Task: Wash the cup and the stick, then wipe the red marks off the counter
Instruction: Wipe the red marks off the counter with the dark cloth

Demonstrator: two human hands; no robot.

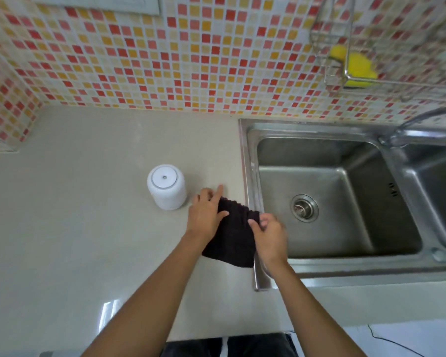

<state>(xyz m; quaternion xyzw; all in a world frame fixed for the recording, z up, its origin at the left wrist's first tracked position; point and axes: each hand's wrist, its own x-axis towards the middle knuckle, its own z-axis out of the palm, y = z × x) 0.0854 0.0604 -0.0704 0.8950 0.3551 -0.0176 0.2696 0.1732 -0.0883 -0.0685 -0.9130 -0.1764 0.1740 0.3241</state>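
A white cup (166, 186) stands upside down on the beige counter (75, 215), left of the sink. Just right of it, both hands hold a dark brown cloth (233, 235) above the counter's edge by the sink rim. My left hand (206, 215) grips the cloth's upper left corner, index finger stretched out. My right hand (269, 235) pinches its upper right edge. The cloth hangs down between them. I see no stick, and no red marks show on the counter.
A steel double sink (332, 202) with a drain strainer (304, 208) fills the right side; a tap (422, 124) rises at its back. A wire rack (345, 60) on the mosaic tile wall holds a yellow sponge (358, 65).
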